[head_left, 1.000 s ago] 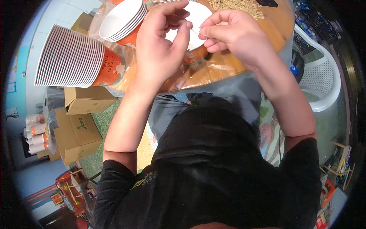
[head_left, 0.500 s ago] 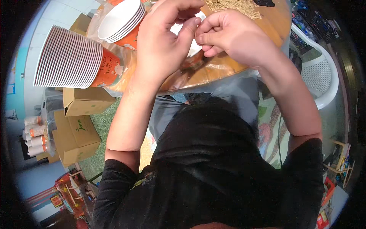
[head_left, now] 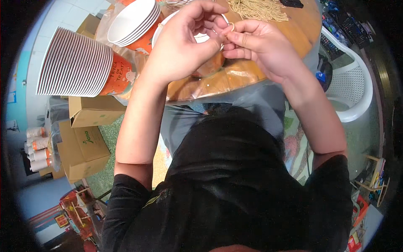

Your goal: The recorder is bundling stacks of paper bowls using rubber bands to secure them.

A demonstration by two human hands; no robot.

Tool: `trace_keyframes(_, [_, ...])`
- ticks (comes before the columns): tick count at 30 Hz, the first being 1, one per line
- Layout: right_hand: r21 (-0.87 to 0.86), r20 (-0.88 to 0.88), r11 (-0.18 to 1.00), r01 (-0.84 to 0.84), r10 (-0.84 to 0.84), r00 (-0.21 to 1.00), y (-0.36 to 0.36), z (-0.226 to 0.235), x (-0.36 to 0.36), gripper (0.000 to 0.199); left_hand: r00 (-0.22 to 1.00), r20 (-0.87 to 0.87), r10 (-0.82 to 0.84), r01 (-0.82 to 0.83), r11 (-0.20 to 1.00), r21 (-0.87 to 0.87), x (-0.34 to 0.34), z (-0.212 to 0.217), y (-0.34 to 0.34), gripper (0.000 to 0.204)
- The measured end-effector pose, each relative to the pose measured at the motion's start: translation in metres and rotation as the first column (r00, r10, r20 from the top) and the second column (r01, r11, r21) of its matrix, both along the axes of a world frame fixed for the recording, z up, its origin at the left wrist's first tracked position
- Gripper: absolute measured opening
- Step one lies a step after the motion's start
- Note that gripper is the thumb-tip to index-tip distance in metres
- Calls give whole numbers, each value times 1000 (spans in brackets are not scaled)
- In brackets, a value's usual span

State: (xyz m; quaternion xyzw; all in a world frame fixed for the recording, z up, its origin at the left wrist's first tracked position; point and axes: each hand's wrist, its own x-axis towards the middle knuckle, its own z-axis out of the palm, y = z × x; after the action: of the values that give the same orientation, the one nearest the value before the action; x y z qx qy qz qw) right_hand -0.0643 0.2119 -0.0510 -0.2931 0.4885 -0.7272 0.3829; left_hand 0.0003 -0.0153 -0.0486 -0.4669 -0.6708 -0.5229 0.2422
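Observation:
Over the near part of the table, my hands meet at the fingertips. A thin beige cord makes a small loop at the pinched thumb and fingers of my right hand. My left hand is curled, its thumb and fingertips closed on the cord where the two hands come together; part of that grip is hidden. Beneath them stands an orange paper cup with a white inside and rim, largely covered by my left hand. A bundle of similar beige cords lies beyond my right hand.
A tall stack of orange paper cups lies tilted at the left, near a shorter stack of white-lined cups. Cardboard boxes sit on the floor at left. A white plastic chair stands right of the wooden table.
Both hands have shifted slightly, and the right hand has turned, bringing the cord loop into sight. More of the cup under my hands now shows.

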Motion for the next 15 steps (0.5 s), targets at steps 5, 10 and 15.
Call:
trace_keyframes(5, [-84, 103, 993, -85, 94, 990, 7, -17, -14, 24, 679, 502, 536, -447, 844, -297, 43, 32, 28, 40])
trace_keyframes(10, [-149, 94, 979, -137, 152, 984, 9, -18, -15, 25, 576, 597, 558, -482, 822, -304, 45, 37, 31, 36])
trace_keyframes(15, [-38, -43, 998, -50, 48, 998, 11, -12, -13, 24, 530, 527, 664, -543, 743, -391, 47, 41, 36, 33])
